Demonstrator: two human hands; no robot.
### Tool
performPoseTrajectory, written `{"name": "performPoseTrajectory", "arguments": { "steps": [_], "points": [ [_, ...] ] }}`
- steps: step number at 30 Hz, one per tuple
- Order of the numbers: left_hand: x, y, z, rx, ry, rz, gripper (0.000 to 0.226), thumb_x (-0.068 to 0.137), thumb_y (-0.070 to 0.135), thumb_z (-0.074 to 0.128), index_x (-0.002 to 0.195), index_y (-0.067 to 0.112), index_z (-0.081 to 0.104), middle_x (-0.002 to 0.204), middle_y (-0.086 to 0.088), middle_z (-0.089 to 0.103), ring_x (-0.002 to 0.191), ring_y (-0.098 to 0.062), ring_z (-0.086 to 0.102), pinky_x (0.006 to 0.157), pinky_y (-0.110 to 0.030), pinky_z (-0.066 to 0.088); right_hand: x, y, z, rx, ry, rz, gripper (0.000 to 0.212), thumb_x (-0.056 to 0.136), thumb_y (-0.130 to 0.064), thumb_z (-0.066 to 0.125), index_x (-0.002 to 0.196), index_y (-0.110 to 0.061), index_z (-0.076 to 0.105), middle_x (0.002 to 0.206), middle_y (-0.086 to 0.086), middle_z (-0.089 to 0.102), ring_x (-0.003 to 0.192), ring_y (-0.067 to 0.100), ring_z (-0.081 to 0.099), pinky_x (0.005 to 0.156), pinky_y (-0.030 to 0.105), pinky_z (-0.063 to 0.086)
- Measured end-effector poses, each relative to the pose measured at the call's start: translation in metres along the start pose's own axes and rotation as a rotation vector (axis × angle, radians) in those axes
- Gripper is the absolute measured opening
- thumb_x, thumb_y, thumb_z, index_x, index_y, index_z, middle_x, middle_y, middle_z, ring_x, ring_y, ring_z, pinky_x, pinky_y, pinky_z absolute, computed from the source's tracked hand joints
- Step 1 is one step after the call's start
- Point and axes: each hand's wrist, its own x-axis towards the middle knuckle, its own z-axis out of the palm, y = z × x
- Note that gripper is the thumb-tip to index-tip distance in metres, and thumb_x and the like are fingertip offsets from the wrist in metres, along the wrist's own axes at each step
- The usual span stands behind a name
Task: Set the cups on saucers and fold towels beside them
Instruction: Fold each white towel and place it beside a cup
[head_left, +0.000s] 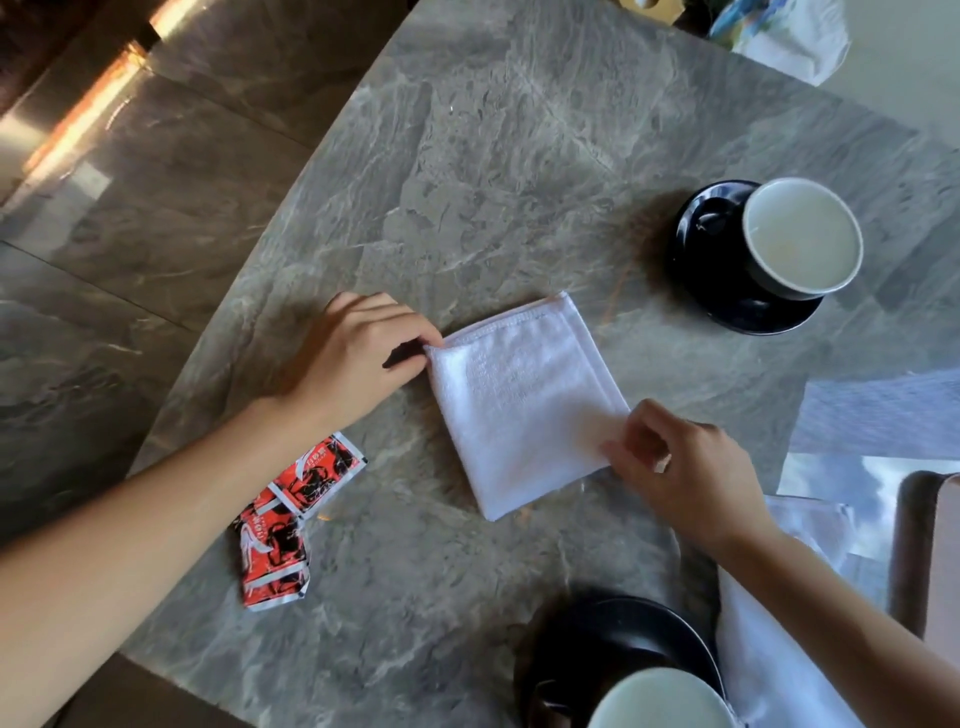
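towel (524, 405) folded square at centre of the surface (467, 182), left hand (353, 358) pinching its nine o'clock corner, right hand (680, 467) pinching its four o'clock edge, cup (802, 239) on saucer (727, 306) at two o'clock; folding step nearly finished, next move likely squaring it beside the saucer.

Red sachets (283, 519) lie on the grey marble table (493, 156).

White towel (524, 405) — black saucer (727, 291)
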Motion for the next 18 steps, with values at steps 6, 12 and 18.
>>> {"name": "performPoseTrajectory", "arguments": {
  "steps": [6, 12, 18],
  "points": [
    [-0.007, 0.004, -0.002, 0.043, 0.103, -0.011, 0.025, 0.08, 0.006, 0.06, 0.098, 0.02, 0.07, 0.099, 0.005, 0.071, 0.094, -0.02, 0.064, 0.083, -0.032, 0.033, 0.005, -0.003, -0.005, -0.047, 0.079, -0.026, 0.016, 0.078, -0.034, 0.068, 0.075, -0.027, 0.053, 0.074, -0.009, 0.055, 0.069, 0.016, 0.053, 0.053, 0.03, 0.042],
    [-0.037, 0.079, 0.036, 0.188, -0.137, -0.021, 0.071, 0.084, 0.047, 0.042, 0.14, 0.004, 0.036, 0.15, -0.013, 0.036, 0.141, -0.027, 0.03, 0.115, -0.053, 0.017, 0.025, -0.046, 0.018, -0.129, 0.051, -0.534, 0.049, 0.092, -0.031, 0.042, 0.137, -0.011, 0.047, 0.15, 0.01, 0.039, 0.141, 0.03, 0.03, 0.115, 0.045, 0.021],
    [-0.04, 0.092, 0.065, 0.212, -0.167, -0.315, 0.11, 0.064, 0.072, 0.038, 0.148, 0.005, 0.012, 0.157, -0.015, 0.007, 0.144, -0.027, 0.002, 0.117, -0.046, -0.001, 0.043, -0.06, 0.044, -0.185, -0.14, -0.56, 0.074, 0.092, -0.056, 0.022, 0.15, -0.011, 0.014, 0.159, 0.006, 0.011, 0.148, 0.02, 0.0, 0.121, 0.041, 0.003]
  ]
}}
